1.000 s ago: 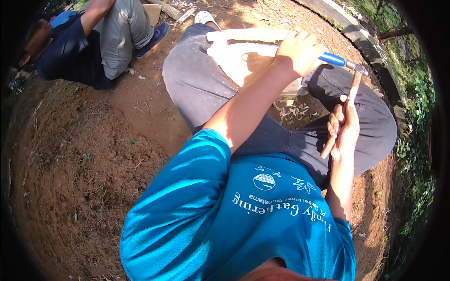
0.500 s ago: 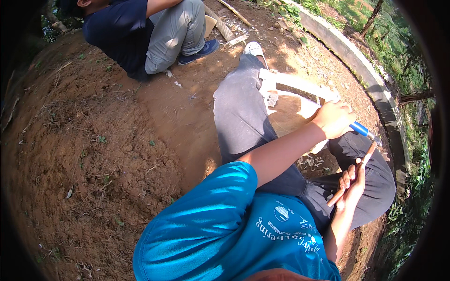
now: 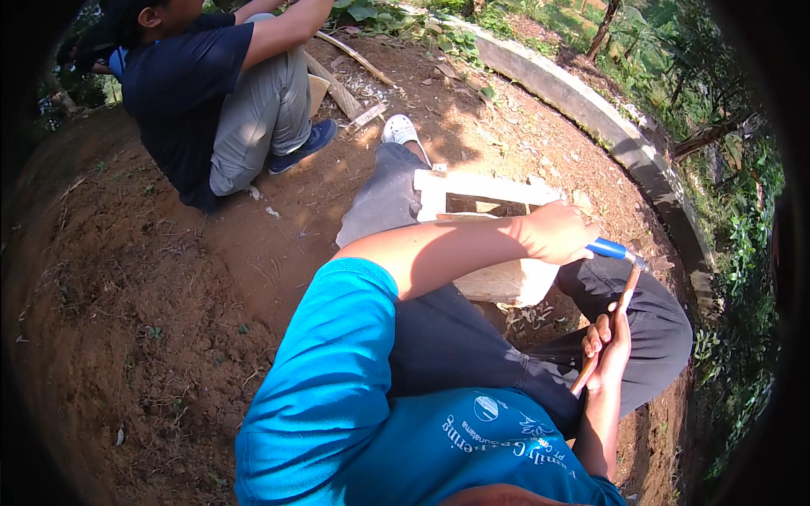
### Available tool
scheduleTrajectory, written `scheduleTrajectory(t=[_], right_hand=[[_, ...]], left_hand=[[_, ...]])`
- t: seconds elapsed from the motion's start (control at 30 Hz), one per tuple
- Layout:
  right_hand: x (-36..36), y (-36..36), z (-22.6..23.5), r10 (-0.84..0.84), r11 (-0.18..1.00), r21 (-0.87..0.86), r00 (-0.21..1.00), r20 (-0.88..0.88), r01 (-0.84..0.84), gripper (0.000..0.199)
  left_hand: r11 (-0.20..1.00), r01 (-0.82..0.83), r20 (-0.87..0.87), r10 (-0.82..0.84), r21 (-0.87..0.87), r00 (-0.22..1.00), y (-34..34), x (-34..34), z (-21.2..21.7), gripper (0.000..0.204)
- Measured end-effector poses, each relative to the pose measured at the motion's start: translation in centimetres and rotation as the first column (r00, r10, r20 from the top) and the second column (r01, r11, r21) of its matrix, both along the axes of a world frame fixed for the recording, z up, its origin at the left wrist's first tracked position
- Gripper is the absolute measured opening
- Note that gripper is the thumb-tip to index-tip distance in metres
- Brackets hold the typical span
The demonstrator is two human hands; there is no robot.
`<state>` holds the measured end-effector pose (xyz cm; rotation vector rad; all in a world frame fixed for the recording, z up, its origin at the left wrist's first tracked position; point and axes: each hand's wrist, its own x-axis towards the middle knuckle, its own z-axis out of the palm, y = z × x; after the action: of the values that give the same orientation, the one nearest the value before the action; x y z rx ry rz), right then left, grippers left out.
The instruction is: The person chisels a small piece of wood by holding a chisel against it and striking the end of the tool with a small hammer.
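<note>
A person in a bright blue shirt (image 3: pixel 337 405) sits on bare earth, seen from above. Nearest, on the right, the right hand (image 3: pixel 609 347) grips the lower end of a wooden hammer handle (image 3: pixel 606 337), fingers wrapped around it; the hammer rises up and away over the dark trousers (image 3: pixel 472 346). Just beyond, the left arm crosses from the left, and the left hand (image 3: pixel 557 232) is clenched around a blue-handled chisel (image 3: pixel 614 250), whose handle pokes out to the right of the fist, close to the hammer's upper end. The fist rests on a pale wood frame (image 3: pixel 481 190) lying across the lap, between the knees. Wood chips (image 3: pixel 531 316) lie on the ground beneath. Farther left, another person (image 3: pixel 219 101) in a dark shirt and grey trousers sits on the soil. A curved concrete kerb (image 3: pixel 607 126) runs along the far right, with greenery beyond.
</note>
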<state>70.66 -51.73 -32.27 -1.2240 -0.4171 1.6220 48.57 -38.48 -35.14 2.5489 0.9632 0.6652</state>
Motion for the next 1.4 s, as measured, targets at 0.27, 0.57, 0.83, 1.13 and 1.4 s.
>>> scheduleTrajectory(t=[0.27, 0.57, 0.83, 1.13, 1.4], right_hand=[[0.3, 0.2, 0.0, -0.06, 0.997, 0.047, 0.995, 0.078, 0.057, 0.02], [0.3, 0.2, -0.1, 0.052, 0.999, -0.012, 0.981, 0.189, -0.051, 0.021], [0.2, 0.2, -0.1, -0.023, 0.999, 0.042, 0.971, 0.239, 0.013, 0.023], [-0.6, 1.3, -0.1, -0.169, 0.984, 0.103, 0.95, 0.262, 0.147, 0.023], [0.4, 1.0, -0.4, -0.049, 0.997, 0.078, 0.951, 0.306, 0.026, 0.026]], left_hand=[[0.999, 0.03, -0.114, -0.026, 0.03, 0.993, 0.8, 0.6, -0.3, 0.035], [0.933, -0.16, 0.042, 0.155, 0.323, 0.987, -0.3, 1.4, -3.2, 0.027], [0.876, -0.249, -0.093, 0.312, 0.412, 0.945, -1.1, 2.3, -2.9, 0.02], [0.924, -0.221, -0.093, 0.261, 0.312, 0.961, -1.1, 2.4, -3.0, 0.023], [0.9, -0.22, -0.118, 0.282, 0.376, 0.952, -0.8, 2.4, -3.4, 0.024]])
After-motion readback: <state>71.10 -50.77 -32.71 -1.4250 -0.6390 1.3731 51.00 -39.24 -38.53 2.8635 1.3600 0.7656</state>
